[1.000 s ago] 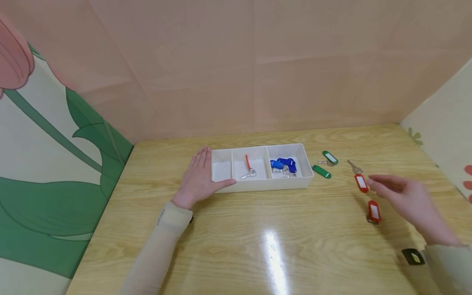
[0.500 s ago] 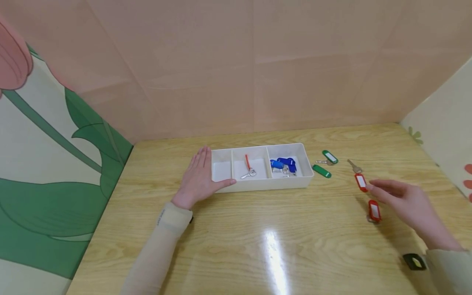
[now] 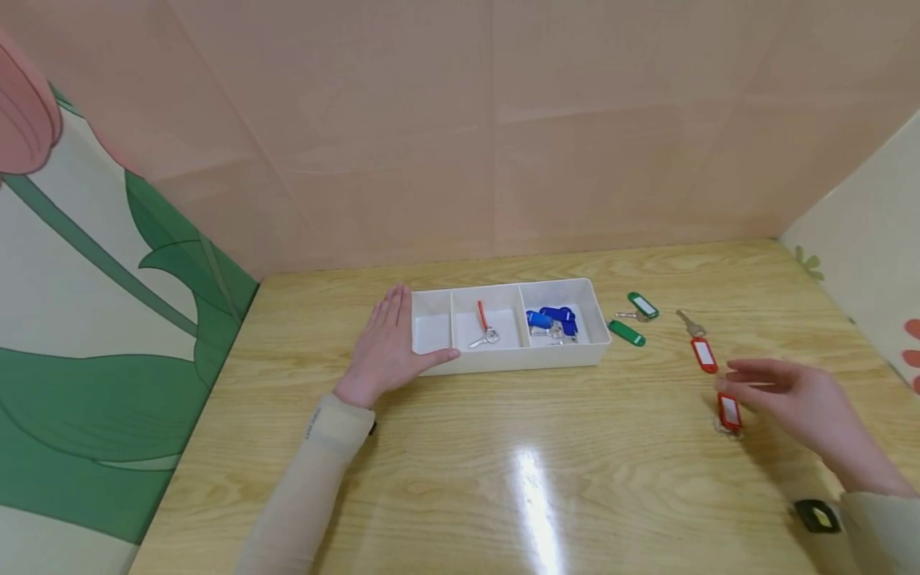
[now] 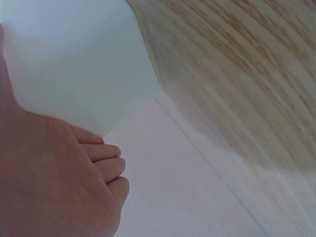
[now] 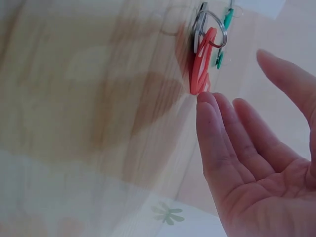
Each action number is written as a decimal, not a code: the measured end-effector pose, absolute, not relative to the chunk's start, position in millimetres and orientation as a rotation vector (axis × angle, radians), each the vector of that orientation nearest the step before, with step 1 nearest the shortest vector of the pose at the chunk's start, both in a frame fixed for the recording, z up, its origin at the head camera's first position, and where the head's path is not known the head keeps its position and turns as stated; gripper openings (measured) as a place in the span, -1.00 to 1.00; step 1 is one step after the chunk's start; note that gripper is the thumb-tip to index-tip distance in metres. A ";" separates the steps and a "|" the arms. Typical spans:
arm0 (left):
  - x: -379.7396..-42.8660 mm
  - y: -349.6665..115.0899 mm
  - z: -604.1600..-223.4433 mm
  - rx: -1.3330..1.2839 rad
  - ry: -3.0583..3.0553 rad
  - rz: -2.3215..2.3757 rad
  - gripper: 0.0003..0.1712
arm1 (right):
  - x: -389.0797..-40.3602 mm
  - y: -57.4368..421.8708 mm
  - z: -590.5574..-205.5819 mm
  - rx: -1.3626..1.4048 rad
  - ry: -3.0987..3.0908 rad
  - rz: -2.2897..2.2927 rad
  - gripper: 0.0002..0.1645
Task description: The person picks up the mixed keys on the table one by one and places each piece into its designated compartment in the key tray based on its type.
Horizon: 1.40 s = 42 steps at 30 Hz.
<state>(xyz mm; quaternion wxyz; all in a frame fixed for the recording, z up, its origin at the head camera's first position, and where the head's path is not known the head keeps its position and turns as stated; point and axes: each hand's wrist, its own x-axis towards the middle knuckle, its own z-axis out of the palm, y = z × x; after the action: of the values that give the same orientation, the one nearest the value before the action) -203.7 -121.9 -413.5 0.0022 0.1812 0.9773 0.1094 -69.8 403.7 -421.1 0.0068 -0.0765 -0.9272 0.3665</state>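
Right hand (image 3: 803,402): fingers parted, nothing gripped, beside red tag (image 3: 730,412), contact unclear. Left hand (image 3: 383,345) spread against tray (image 3: 510,362). Tag probably light, stiff, slick; pinch long edges.

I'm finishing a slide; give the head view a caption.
Left hand against a white tray, right hand beside red key tags.

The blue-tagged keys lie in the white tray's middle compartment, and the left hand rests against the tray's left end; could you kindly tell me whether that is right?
Not quite: the head view shows the blue-tagged keys in the right-hand compartment of the white tray, not the middle one. The left hand does rest against the tray's left end.
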 end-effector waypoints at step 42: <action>-204.0 -121.0 -412.5 0.561 3.051 0.361 0.55 | -76.2 398.8 -427.5 -0.210 -3.142 1.068 -0.43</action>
<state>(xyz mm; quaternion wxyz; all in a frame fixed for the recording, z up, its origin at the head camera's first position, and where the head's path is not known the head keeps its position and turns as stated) -204.0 -121.0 -412.5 0.0095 0.1796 0.9769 0.1157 -76.2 398.8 -427.5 -0.0914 -0.0629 -0.9410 0.3198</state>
